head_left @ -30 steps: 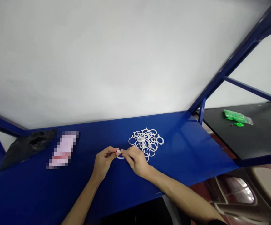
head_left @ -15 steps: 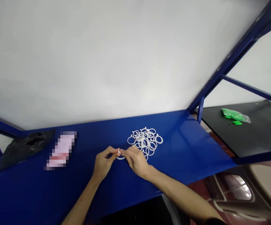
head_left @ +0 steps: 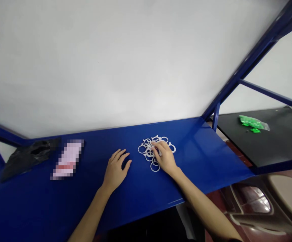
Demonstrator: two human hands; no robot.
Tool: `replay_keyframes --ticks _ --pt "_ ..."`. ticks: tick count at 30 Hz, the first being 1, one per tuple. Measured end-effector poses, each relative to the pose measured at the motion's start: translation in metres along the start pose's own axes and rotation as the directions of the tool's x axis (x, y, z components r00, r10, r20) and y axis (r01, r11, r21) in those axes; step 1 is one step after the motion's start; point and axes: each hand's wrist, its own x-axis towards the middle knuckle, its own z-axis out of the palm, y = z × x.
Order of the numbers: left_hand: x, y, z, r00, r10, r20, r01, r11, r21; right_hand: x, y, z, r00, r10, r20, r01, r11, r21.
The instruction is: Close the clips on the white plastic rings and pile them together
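Observation:
A heap of white plastic rings with small knobs, like curtain rings (head_left: 141,149), lies on the blue tabletop (head_left: 141,191). My right hand (head_left: 165,158) reaches over the right side of this heap, its bent fingers and thumb apart among the rings. The palm covers part of the heap, and I make out no ring gripped in it. To the left, my left hand (head_left: 115,170) rests low over the bare blue surface, fingers spread and holding nothing.
A black plastic bag (head_left: 25,161) and a blurred-out pink item (head_left: 69,156) lie at the left. A blue frame post (head_left: 236,77) rises at the right. Beyond it, a clear bag of green pieces (head_left: 252,121) sits on a black table (head_left: 259,151). A brown plastic chair (head_left: 284,191) stands below.
My hands have parted; the white ring they held together is no longer between them. The left hand has opened and drawn slightly aside. The right hand has moved right, onto the heap.

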Motion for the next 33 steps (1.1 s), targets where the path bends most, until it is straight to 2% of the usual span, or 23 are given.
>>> replay_keyframes --ticks 4,7,11,18,33 --pt "-0.002 -0.005 0.007 0.999 -0.015 0.046 0.013 0.999 0.043 -0.003 0.025 -0.032 0.997 0.066 -0.047 -0.069 0.995 -0.072" --pt "-0.002 -0.006 0.007 0.998 -0.023 0.061 0.02 0.999 0.05 -0.011 0.042 -0.053 0.997 0.073 -0.035 -0.077 0.99 -0.115" --pt "-0.001 -0.007 0.006 0.997 -0.01 0.076 0.005 0.998 0.057 -0.027 0.055 -0.067 0.998 0.067 0.014 -0.065 0.989 -0.129" --pt "-0.002 -0.008 0.006 0.997 0.001 0.071 -0.005 0.998 0.058 -0.041 0.056 -0.062 0.998 0.051 0.034 -0.045 0.986 -0.158" --pt "-0.001 -0.01 0.008 0.997 0.0 0.071 -0.004 0.998 0.059 -0.045 0.056 -0.058 0.994 0.074 0.084 -0.056 0.979 -0.194"
